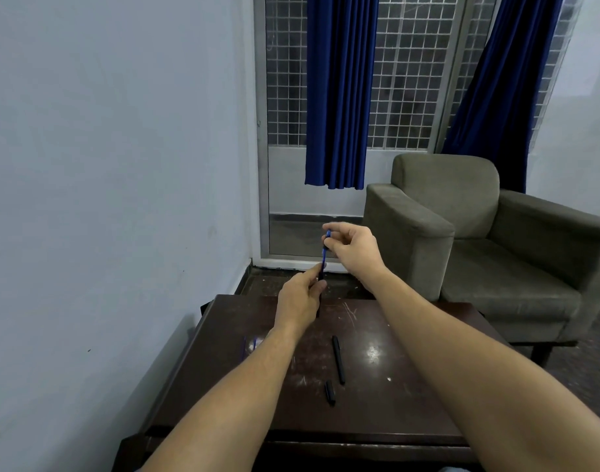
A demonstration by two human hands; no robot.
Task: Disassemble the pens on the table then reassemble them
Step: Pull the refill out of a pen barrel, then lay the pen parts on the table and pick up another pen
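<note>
Both bare forearms reach up from the bottom of the frame and meet just above centre, over the far edge of a dark brown, scratched wooden counter. The left hand is clenched around the lower end of a slim dark pen barrel, which stands nearly upright; its bottom tip shows just below the hand. The right hand, higher and slightly to the right, pinches a thin blue pen part between thumb and fingertips. This blue piece runs down toward the top of the barrel held by the left hand; whether the two are joined or only touching cannot be told.

On the counter, in the lower centre of the frame, a long black pen body lies almost straight along the line of view. Just beside its near end lies a short black pen cap, close to it but apart. At the left side of the counter, partly hidden behind the left forearm, are small blue and clear pieces, too blurred to identify.

Behind the counter, at the right of the frame, stands an olive-grey upholstered armchair. Dark blue curtains hang over a gridded window at the top centre.
</note>
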